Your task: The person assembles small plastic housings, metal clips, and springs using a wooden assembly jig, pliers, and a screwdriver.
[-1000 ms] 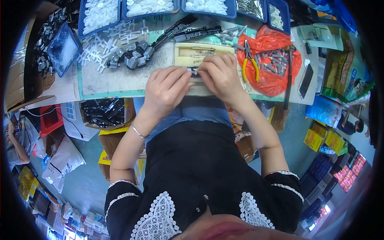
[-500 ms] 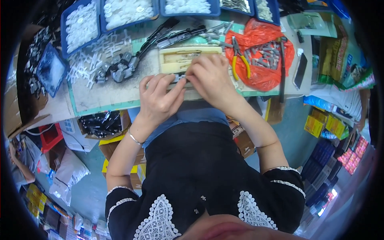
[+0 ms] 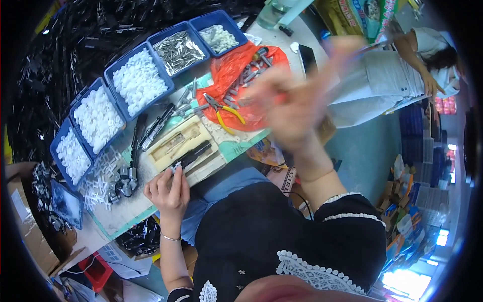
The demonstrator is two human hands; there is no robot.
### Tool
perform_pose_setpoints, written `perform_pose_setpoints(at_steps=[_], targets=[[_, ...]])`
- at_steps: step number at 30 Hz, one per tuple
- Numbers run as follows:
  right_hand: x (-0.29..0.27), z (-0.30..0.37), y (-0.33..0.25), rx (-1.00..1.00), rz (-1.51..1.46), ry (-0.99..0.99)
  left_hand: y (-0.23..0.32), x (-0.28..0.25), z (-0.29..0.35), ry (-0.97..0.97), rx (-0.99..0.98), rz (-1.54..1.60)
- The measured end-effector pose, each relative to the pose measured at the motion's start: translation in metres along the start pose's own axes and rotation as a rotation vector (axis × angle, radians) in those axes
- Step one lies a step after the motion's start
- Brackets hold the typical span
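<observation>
Head camera view, entry for one moment. Item: a long, narrow black part, apparently plastic, located at the left fingertips and lying along the near side of a rectangular cream-coloured block with recessed channels. Left hand: thumb and fingers closed on the part's left end, where a small pale piece showed. Right hand: lifted well apart from that grip, up and to its right, badly blurred; whether it held anything could not be told. Change noted: half a second earlier both hands met at the part; by this moment the right had left it and the view had swung round, so the two-handed handling appeared interrupted, with the left alone keeping the part in place. Orientation: the long axis ran obliquely up and rightward from the left fingertips, roughly in line with the channels, its free end directed toward the yellow-handled metal pliers and the crumpled red plastic bag of grey pieces. Beyond the grip to the left: dark grey blocky pieces and white cross-shaped plastic pieces, both heaped loose.
</observation>
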State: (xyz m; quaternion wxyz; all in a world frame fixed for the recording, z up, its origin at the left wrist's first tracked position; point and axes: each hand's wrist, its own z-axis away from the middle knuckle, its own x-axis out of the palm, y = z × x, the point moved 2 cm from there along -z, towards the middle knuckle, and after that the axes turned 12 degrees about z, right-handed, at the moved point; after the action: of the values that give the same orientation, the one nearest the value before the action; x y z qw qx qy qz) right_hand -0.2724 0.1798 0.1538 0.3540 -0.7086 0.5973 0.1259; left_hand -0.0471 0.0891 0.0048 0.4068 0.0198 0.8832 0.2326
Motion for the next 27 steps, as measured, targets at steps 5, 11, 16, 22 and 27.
perform_pose_setpoints(at_steps=[5,11,16,22,27], targets=[[-0.076,-0.026,-0.009,-0.08,-0.11,0.415,-0.002,0.005,-0.003,0.011,0.01,0.023],[-0.102,-0.008,-0.013,-0.023,-0.113,0.579,-0.004,-0.002,0.004,0.003,0.0,0.0],[-0.102,0.001,-0.011,0.03,-0.145,0.568,-0.001,0.002,-0.002,0.002,0.016,0.014],[-0.02,0.019,0.007,0.335,-0.211,-0.249,-0.006,0.001,0.007,0.023,-0.013,-0.011],[0.087,0.071,-0.004,0.167,-0.211,-0.609,-0.005,0.001,-0.003,0.032,0.001,0.039]])
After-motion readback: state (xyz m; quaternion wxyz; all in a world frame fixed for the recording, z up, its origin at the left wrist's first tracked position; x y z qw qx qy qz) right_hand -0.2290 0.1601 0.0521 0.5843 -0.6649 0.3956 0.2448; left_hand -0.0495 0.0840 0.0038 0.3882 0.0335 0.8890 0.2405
